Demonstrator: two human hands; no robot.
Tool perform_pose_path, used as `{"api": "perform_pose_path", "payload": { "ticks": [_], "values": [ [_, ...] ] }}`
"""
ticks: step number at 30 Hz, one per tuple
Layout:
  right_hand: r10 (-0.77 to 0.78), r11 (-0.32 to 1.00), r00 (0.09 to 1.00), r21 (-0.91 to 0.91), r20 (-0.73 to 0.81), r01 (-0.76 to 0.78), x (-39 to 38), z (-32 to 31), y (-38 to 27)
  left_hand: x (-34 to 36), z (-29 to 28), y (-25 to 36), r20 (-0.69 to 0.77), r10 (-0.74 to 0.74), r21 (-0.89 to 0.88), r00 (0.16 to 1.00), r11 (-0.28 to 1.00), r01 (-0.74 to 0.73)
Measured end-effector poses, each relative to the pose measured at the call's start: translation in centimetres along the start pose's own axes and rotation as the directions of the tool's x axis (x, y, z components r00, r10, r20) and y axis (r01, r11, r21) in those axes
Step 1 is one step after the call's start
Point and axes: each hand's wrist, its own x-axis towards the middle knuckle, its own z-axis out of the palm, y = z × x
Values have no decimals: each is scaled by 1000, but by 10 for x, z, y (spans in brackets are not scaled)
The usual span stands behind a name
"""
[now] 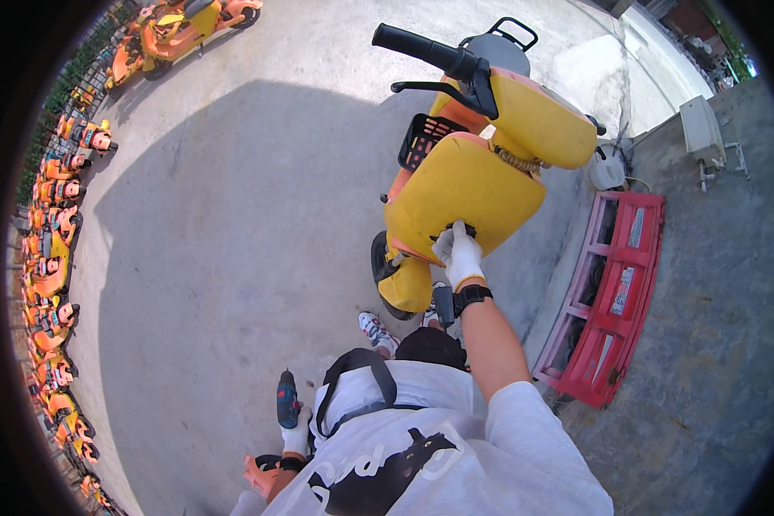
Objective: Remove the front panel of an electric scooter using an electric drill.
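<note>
The left hand [296, 435] grips a drill [287, 394], probably light, best held by its handle. Farther out, the right hand [459, 256] touches a black fitting [470, 230] on the scooter [447, 185] (pinching or merely resting, I cannot tell). The scooter stands ahead, to the right, likely heavy, its shell [490, 181] stiff and slick; the handlebar [417, 49] offers firmer hold.

The person's right grip [460, 256], a white-gloved hand, touches a small dark part [466, 230] on the yellow front panel [463, 191] of a scooter [494, 168]. Low by the person's side, the left grip [296, 433], gloved in white too, holds a blue and black power drill [286, 397]. To the scooter's right is a long red frame [612, 307], and many orange and yellow scooters [53, 262] line the far left of the concrete floor [224, 224].
</note>
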Motion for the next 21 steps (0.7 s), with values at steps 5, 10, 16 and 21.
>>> {"api": "perform_pose_path", "payload": {
  "ticks": [5,10,16,21],
  "values": [
    [-186,850,982,-494,45,183,3,-10,-9,0,-2,-4,32,40,22,999,999,-41],
    [167,983,974,49,151,-176,-13,-6,-2,5,-6,-8,26,40,29,999,999,-41],
    [66,966,983,234,169,-105,0,-14,3,11,0,16,58,66,72,996,995,-70],
    [61,993,997,-101,48,-56,-8,-8,-2,7,0,32,30,0,92,1000,996,-3]
  ]
}}
